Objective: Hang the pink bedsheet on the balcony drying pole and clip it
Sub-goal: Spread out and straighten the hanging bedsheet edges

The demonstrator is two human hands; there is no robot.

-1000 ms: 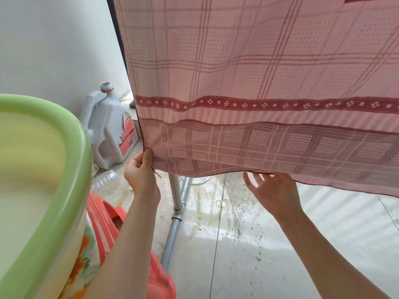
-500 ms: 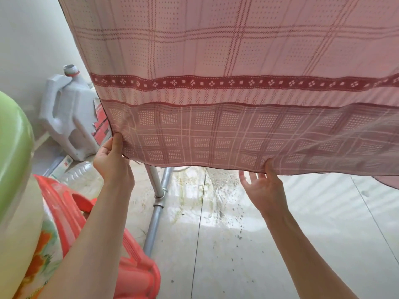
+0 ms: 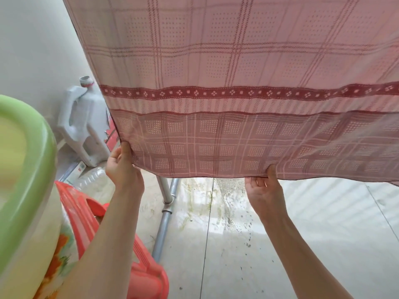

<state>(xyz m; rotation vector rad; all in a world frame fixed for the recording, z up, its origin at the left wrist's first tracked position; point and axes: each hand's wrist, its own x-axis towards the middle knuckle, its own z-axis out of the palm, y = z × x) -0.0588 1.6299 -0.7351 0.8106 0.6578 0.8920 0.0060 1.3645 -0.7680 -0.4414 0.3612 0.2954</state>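
I see the left hand pinching the pink bedsheet corner at nine o'clock; the right hand grips its hem at five o'clock.

Both bare forearms reached up and forward, left hand pinched the cloth corner with thumb in front, right hand was palm toward the camera, thumb pressed on the hem, fingers behind it

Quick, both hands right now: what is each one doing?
Left hand: pinches the bottom corner of the pink bedsheet.
Right hand: pinches the bedsheet's bottom hem, thumb in front.
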